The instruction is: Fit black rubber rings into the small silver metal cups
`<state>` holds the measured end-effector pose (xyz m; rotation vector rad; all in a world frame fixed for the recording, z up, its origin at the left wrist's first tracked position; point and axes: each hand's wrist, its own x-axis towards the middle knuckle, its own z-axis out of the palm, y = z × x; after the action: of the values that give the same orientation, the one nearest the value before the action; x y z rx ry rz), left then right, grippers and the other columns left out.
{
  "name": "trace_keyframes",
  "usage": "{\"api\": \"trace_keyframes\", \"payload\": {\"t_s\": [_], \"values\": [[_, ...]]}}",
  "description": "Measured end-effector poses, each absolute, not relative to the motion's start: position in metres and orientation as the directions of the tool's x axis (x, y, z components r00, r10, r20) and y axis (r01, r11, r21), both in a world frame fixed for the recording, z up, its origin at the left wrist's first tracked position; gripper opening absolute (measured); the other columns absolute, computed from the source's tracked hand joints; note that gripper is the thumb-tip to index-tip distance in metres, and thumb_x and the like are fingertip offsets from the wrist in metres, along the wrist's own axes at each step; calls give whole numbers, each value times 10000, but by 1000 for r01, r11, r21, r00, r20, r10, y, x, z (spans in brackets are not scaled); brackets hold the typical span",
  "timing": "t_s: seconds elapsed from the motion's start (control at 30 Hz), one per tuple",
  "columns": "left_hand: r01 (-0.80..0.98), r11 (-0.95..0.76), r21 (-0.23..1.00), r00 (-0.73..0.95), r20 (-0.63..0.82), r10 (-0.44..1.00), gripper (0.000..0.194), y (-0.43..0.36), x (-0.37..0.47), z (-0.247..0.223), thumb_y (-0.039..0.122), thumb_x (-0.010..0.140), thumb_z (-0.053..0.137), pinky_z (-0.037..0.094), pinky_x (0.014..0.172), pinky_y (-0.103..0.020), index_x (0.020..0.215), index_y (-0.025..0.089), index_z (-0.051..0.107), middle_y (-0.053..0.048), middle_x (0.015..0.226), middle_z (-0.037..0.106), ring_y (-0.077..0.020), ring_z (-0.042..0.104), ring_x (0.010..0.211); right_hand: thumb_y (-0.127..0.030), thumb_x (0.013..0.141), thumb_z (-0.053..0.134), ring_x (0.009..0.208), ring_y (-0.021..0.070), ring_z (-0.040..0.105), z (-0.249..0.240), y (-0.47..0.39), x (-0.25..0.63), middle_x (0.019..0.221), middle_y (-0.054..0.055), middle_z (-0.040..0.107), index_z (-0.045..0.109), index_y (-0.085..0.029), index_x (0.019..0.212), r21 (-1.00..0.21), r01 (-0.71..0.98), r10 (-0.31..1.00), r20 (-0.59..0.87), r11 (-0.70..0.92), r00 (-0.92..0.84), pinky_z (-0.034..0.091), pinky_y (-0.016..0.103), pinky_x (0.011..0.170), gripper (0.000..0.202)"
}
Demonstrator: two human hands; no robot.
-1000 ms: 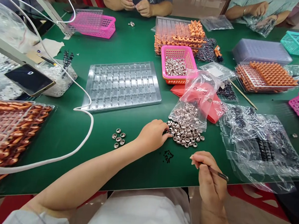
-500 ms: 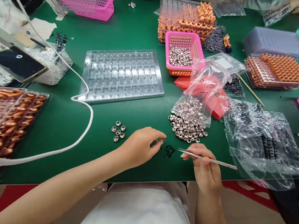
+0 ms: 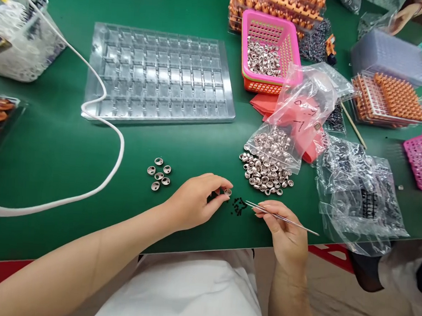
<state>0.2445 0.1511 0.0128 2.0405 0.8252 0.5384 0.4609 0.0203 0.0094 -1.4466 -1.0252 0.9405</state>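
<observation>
On the green counter (image 3: 53,158), five metal caps (image 3: 159,173) lie in a cluster left of your left hand (image 3: 194,202). Its fingers (image 3: 223,183) pinch one metal cap (image 3: 227,192). Small black parts (image 3: 238,206) lie just right of that cap. Your right hand (image 3: 285,234) grips tweezers (image 3: 282,217), tips beside the black parts.

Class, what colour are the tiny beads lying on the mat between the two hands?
Black: the tiny beads show best in the head view, against the green mat.
</observation>
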Motion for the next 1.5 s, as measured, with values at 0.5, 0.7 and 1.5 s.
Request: {"api": "trace_keyframes", "payload": {"t_s": [0.5,0.7,1.5], "values": [[349,-333,876,680,7,733,91,154,244,16,199,910,617,509,690,-238,970,176,681,-12,859,694,-136,627,764,-199,905,680,865,176,704,1,17,450,972,14,720,704,-265,1024,-915,380,907,39,-136,420,589,306,768,137],[355,-329,875,685,-4,728,89,155,245,18,204,913,613,514,702,-249,966,185,681,-13,862,697,-143,632,774,-223,903,685,871,194,698,1,17,450,976,31,723,706,-259,1022,-907,391,905,26,-157,424,586,333,773,126],[352,-335,874,697,-5,717,89,154,243,18,211,911,605,508,690,-260,958,190,677,-15,857,701,-153,636,783,-220,891,696,828,188,697,1,19,448,974,35,730,717,-261,1025,-905,406,880,85,-129,467,608,331,738,142]]}}
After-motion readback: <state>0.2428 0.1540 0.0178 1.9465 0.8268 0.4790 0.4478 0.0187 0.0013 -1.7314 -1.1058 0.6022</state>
